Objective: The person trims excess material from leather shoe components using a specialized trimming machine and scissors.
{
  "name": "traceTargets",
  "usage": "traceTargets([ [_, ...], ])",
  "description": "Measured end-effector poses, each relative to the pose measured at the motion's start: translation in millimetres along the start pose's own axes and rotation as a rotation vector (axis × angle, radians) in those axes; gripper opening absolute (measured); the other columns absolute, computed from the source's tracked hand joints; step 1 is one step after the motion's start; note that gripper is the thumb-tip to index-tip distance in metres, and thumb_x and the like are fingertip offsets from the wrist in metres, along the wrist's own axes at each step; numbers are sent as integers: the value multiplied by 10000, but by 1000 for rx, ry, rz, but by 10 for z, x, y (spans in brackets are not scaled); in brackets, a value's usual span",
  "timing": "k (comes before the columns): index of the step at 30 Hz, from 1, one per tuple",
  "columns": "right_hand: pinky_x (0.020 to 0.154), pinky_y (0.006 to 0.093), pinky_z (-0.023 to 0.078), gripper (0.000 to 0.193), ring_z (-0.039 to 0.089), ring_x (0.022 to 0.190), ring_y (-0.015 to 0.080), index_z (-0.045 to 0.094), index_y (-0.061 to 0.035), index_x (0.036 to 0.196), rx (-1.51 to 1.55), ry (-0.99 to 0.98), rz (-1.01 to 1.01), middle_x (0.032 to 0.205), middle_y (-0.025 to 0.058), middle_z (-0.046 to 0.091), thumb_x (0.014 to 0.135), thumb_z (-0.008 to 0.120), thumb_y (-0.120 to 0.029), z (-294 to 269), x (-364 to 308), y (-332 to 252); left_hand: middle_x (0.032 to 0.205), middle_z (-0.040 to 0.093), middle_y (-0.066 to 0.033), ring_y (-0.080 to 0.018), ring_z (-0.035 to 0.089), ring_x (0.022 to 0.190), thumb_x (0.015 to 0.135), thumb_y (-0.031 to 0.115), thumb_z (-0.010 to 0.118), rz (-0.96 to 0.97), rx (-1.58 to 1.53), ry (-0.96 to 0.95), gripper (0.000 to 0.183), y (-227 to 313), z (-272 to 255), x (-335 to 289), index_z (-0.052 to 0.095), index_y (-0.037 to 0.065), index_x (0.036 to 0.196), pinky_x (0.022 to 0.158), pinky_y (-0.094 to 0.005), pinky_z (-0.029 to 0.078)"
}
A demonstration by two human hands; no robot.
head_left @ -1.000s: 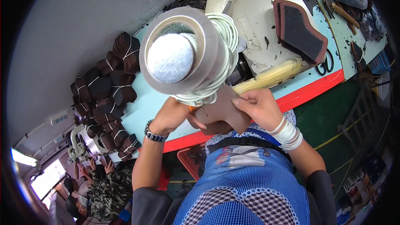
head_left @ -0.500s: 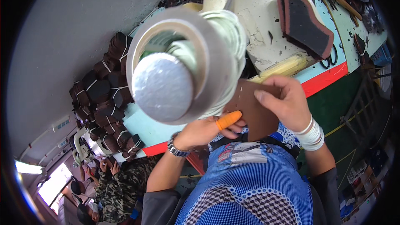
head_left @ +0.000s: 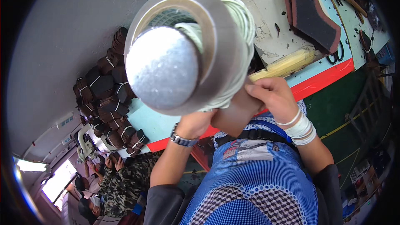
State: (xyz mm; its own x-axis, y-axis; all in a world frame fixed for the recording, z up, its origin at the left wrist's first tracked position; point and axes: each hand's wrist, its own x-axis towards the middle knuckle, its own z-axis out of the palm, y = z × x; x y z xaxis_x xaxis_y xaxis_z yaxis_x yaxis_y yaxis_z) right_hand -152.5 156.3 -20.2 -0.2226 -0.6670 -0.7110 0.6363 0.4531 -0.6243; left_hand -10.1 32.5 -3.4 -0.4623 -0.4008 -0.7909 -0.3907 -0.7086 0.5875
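A flat brown leather-like piece hangs at the table's front edge, above my apron. My right hand pinches its upper right edge between thumb and fingers; white bands circle that wrist. At the piece's left side is my left hand, with a metal watch on the wrist. Its fingers are hidden behind a large metal ring with a rounded silver end, close to the camera. Pale green cord is wound around that metal part, which also covers the far edge of the brown piece.
A stack of dark pieces with reddish-brown borders lies at the far right, beside black-handled scissors. A worn yellow bar runs along the machine bed. Tied brown bundles fill the left. People work at lower left.
Both hands have shifted away from my body with the brown piece, which has turned and slid partly behind the metal ring. My left fingers, with the orange finger cover, have gone out of sight.
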Motion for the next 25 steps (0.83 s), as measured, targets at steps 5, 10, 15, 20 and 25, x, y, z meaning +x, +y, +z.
traceTargets([
  [5,622,247,517,299,622,679,135,607,72,889,456,-52,184,780,98,641,854,600,-224,-20,-231,-61,708,616,-59,-94,521,593,878,275,582,-30,1093,173,305,586,297,-25,648,-20,915,555,-241,417],
  [10,589,232,482,224,615,676,112,600,82,905,-118,250,-352,780,111,654,814,643,-118,38,-289,-80,745,632,-142,-208,590,625,869,340,566,406,1524,-111,341,417,-396,477,630,52,1039,601,-327,463],
  [15,557,255,451,147,566,612,96,633,38,854,-399,514,-557,690,77,619,780,659,-86,1,-250,-356,704,633,-91,-130,614,669,827,216,646,229,1063,-81,255,417,-203,163,640,-28,900,613,-260,471],
  [20,608,297,415,161,520,685,209,642,-11,896,-1304,1111,-1238,779,92,522,735,658,-9,-332,-201,-829,960,606,-152,-203,601,775,725,420,722,373,1219,30,592,-427,-841,19,556,-38,1060,637,-299,466],
  [25,872,380,401,269,554,962,287,637,-78,985,-1290,193,-707,945,112,575,724,684,-123,-164,-45,-322,1031,590,-213,-327,591,947,699,468,732,189,1186,210,747,-610,-930,42,465,-36,1180,826,-352,460],
])
